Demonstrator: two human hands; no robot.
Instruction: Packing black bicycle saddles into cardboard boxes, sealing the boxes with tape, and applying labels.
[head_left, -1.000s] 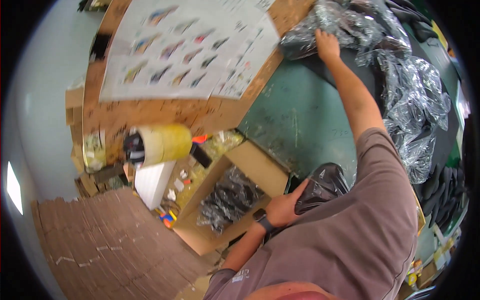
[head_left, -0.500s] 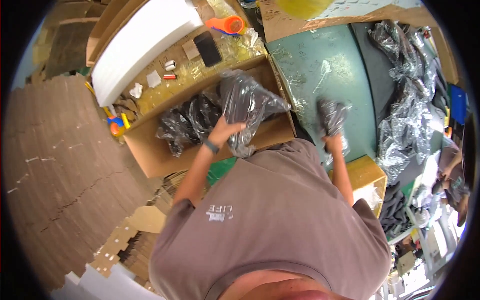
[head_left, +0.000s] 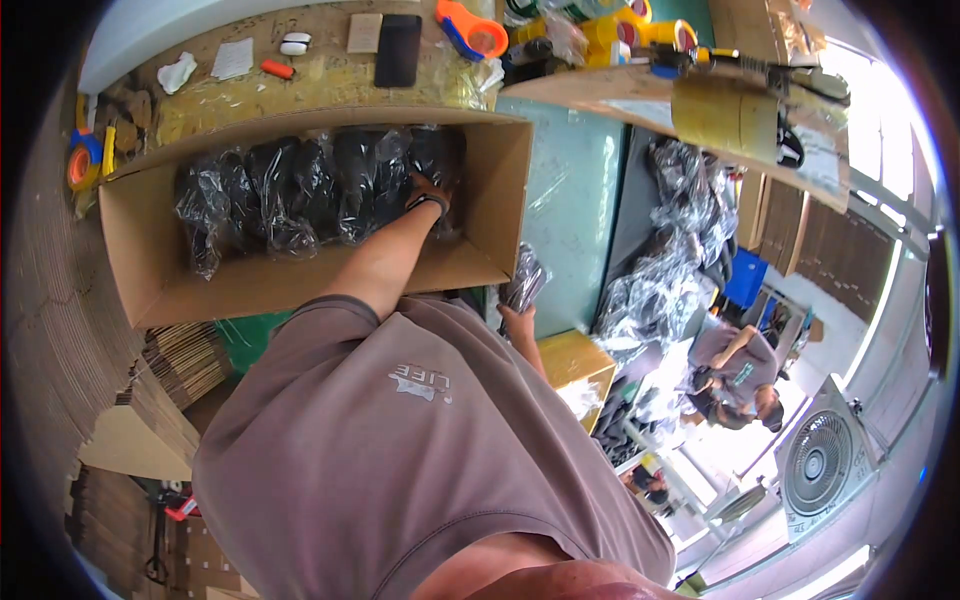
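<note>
My left hand reaches into a long cardboard box. Its fingers are closed on a dark bundle in clear plastic, at the right end of a row of several similar bundles standing side by side. What the bundles are made of is hidden by the shiny wrapping. Right of the box, my right hand grips another plastic-wrapped dark bundle by its lower end, above the green table. My body partly covers that forearm.
Behind the box, a worktop carries a phone, an orange tape dispenser and a red marker cap. More clear-wrapped goods lie at the right. Flattened cardboard is stacked at the left. Another person sits farther off.
My left hand has lowered its bundle into the box, at the right end of the row. My right hand still holds its bundle, now close to the box. The view has turned rightward.
</note>
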